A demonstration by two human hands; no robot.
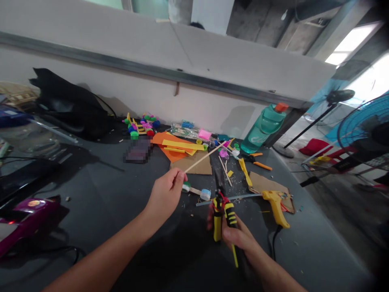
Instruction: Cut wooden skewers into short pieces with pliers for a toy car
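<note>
A dark grey workbench (310, 231) is stretching along a pale wall (91, 61), carrying a teal plastic water bottle with an orange cap (261, 129) toward the far right and a yellow hot glue gun (275, 207) resting on a brown cardboard sheet (267, 184) at the right. The person's left hand (165, 194) is pinching a thin wooden stick (206, 156) between closed fingers, its far end pointing past an orange craft sheet (170, 148), while the right hand (238, 237) is clamped around yellow-and-black handled cutters (223, 215), just beside a small bottle-cap wheel piece (197, 192).
</note>
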